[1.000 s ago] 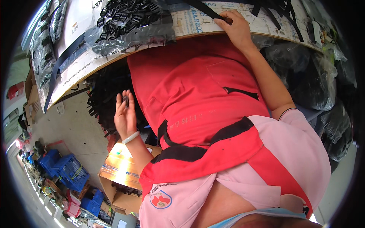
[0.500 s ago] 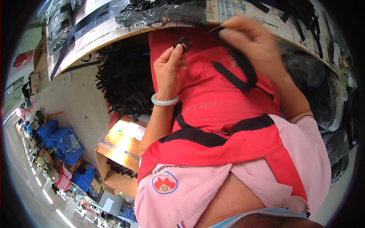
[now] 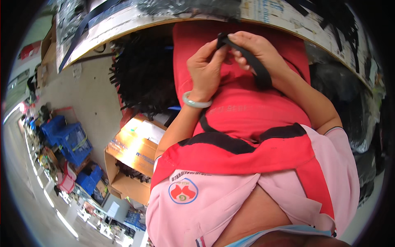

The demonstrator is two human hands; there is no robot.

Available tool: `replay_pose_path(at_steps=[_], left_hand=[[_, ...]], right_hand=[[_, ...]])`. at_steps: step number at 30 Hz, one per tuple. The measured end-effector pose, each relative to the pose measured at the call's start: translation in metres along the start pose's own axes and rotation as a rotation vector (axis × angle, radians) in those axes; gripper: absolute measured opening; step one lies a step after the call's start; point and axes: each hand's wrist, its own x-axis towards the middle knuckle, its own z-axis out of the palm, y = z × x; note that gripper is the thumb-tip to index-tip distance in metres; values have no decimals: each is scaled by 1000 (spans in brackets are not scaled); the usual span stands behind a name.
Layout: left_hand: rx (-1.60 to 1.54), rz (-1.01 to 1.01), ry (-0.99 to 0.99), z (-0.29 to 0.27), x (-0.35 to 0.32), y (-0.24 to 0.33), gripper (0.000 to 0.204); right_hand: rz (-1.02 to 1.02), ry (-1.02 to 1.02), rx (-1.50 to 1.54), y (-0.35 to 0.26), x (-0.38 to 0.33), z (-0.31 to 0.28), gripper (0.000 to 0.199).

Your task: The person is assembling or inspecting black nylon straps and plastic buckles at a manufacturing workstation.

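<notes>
strap point(image 3: 260, 71) in right hand point(image 3: 260, 50) | worktable point(image 3: 94, 41) beyond | strap heap point(image 3: 142, 82), carton point(image 3: 123, 184) leftward

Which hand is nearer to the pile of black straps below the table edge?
Left. The left hand is right of the pile of black straps in the view; the right hand is farther right, past the left one.

Kinda scuffed white counter point(image 3: 284, 21) just beyond the hands point(image 3: 205, 70), grey floor point(image 3: 96, 88) to their left, blue crates point(image 3: 76, 142) and bright lights point(image 3: 67, 225) farther out that way.
</notes>
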Motion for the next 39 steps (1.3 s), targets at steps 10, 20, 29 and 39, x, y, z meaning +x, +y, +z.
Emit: replay_pose_path(at_steps=[10,20,29,39], left_hand=[[125,108,-26,-5,6,-10,15],[-62,-47,-42,-3,5,-10,15],[505,363,-141,-19,15,-14,17],[-486,-606,-142,-21,19,8,31]], right_hand=[[-113,64,-11,8,15,-5,27],[-231,84,-53,8,14,-2,28],[-8,-42,-51,-2,9,-10,27],[-270,-10,-376,7,7,-12,27]])
